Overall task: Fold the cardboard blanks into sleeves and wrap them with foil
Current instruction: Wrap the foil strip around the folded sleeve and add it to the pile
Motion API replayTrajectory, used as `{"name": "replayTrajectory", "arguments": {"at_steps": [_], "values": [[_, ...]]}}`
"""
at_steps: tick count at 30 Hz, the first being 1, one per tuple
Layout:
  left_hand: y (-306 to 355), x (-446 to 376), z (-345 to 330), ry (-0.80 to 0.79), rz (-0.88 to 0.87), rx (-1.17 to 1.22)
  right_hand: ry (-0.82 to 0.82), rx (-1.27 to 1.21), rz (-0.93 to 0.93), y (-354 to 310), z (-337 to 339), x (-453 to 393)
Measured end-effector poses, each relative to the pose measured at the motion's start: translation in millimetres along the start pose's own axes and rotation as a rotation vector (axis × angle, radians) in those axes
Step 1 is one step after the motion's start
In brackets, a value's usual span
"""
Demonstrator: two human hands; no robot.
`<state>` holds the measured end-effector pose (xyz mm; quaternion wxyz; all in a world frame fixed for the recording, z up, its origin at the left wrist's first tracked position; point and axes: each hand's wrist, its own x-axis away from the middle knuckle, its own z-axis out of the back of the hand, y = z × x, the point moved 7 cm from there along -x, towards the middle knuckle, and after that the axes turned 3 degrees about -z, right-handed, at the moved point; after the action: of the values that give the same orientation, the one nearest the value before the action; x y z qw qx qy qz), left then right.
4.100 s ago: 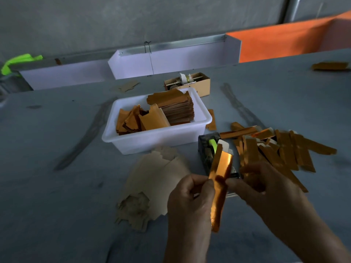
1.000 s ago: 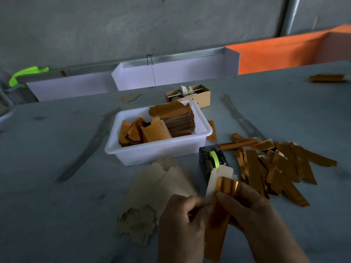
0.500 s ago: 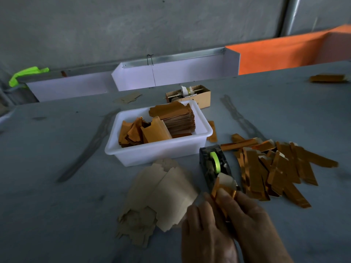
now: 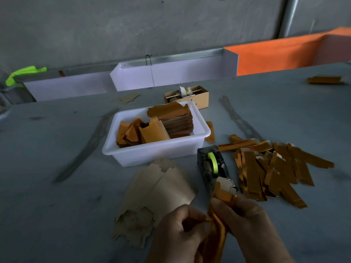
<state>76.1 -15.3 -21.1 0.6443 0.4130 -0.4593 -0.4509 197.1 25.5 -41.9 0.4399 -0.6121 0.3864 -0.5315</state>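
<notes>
You are pinching a gold foil-wrapped cardboard sleeve (image 4: pixel 221 211) between your left hand (image 4: pixel 182 236) and right hand (image 4: pixel 250 224), low over the grey table (image 4: pixel 57 215). Its top is touching the tape dispenser (image 4: pixel 211 168), which is sitting between the flat cardboard blanks (image 4: pixel 159 188) and the finished foil sleeves (image 4: pixel 275 168), near the white tub (image 4: pixel 157 150).

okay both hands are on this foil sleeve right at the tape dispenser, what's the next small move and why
Probably pull a short bit of tape off the tape dispenser and stick the seam. The left hand and right hand both pinch the foil-wrapped sleeve, its top end right at the dispenser's near end, so the wrap looks ready to be fixed.
</notes>
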Motion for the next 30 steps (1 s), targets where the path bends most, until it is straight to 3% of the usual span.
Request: {"name": "replayTrajectory", "arguments": {"at_steps": [3,7,14,30], "values": [[-5.8,-7.1,6.9,0.097,0.007,0.121,-0.017,0.150,0.143,-10.7,3.6,-3.1],[-26.6,-21.6,28.0,0.223,0.048,0.216,0.275,0.272,0.342,-45.6,49.4,-8.4],[-28.8,-30.7,7.4,0.280,0.081,0.289,0.046,0.362,0.003,-13.4,45.8,-42.9],[-21.2,-35.6,-25.0,0.147,0.144,0.405,0.033,0.310,-0.039,-9.3,28.9,-47.6]]}}
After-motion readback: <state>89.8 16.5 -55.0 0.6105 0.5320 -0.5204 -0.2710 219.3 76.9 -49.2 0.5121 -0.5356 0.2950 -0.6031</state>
